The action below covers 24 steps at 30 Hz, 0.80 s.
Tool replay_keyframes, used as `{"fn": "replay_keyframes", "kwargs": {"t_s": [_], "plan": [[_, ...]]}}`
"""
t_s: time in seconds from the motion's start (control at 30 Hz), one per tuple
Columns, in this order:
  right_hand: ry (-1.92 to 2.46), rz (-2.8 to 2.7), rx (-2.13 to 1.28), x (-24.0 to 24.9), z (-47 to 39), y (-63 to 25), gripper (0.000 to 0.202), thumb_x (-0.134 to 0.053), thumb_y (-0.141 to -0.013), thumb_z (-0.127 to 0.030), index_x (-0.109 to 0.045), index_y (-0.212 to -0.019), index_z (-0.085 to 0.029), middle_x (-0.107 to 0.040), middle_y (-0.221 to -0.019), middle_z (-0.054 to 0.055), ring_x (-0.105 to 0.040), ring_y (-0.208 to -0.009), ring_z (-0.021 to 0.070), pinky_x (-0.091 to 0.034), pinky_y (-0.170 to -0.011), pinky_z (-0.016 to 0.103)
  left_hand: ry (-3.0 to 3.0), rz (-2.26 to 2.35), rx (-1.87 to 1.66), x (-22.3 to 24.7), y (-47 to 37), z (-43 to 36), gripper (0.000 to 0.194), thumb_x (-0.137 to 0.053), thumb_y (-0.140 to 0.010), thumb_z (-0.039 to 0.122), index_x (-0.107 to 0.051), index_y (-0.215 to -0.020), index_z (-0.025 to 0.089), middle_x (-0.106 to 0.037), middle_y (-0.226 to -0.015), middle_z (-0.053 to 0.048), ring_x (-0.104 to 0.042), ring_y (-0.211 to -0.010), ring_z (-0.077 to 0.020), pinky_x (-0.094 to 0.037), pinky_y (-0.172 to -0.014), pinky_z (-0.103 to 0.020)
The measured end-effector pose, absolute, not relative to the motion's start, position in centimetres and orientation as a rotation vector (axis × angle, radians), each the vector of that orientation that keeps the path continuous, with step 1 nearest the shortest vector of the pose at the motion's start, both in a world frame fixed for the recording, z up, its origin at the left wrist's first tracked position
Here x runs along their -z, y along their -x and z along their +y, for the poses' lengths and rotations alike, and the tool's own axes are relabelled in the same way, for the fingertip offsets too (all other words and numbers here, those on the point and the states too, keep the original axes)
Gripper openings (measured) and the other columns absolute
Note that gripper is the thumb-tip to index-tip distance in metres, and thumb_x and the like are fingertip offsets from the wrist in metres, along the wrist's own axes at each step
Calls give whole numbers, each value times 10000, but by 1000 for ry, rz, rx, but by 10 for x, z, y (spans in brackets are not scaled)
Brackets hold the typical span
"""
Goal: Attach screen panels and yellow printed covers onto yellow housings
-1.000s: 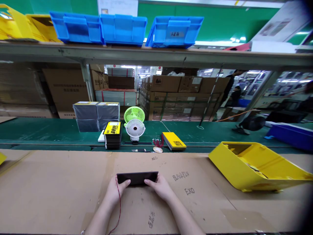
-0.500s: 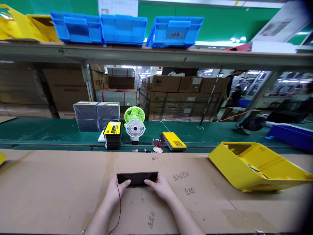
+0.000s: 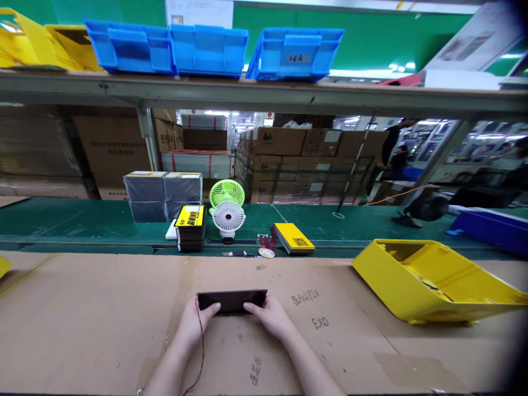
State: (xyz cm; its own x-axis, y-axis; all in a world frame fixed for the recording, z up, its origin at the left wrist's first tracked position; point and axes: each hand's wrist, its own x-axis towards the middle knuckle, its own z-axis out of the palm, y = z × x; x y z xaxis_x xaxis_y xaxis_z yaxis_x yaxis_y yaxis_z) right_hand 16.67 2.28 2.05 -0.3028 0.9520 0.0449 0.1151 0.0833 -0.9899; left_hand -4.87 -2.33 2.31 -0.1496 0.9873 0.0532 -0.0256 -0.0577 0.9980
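Note:
A dark flat rectangular panel (image 3: 232,301) is held level between both hands above the cardboard-covered bench. My left hand (image 3: 197,319) grips its left end, thumb lying on the face toward me. On the opposite end, my right hand (image 3: 272,316) is closed the same way, thumb pressed on the face. A thin red and black wire (image 3: 202,352) hangs from the panel's left end, passes over my left hand and runs down toward the front edge. The fingers behind the panel are hidden.
Right of my hands sits a yellow bin (image 3: 412,297). Beyond the cardboard (image 3: 103,313) stand a stack of black and yellow packs (image 3: 191,231), a white fan (image 3: 228,217), a green fan (image 3: 226,190) and a yellow-topped stack (image 3: 293,237). Blue bins (image 3: 208,49) line the shelf overhead.
My hands and the panel look unchanged. In the right background, a person in dark clothes has shifted slightly to the right.

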Motion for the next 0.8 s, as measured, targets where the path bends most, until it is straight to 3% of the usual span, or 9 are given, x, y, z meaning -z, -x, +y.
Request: {"fn": "replay_keyframes", "kwargs": {"t_s": [0.8], "plan": [[1063, -1562, -1313, -20, 22, -166, 361, -715, -670, -335, -646, -982, -167, -679, -1046, 84, -603, -1009, 283, -441, -926, 420, -1151, 1270, -1366, -19, 50, -22, 372, -708, -622, 333, -651, -924, 123, -697, -975, -125, -621, -958, -300, -455, -884, -413]]}}
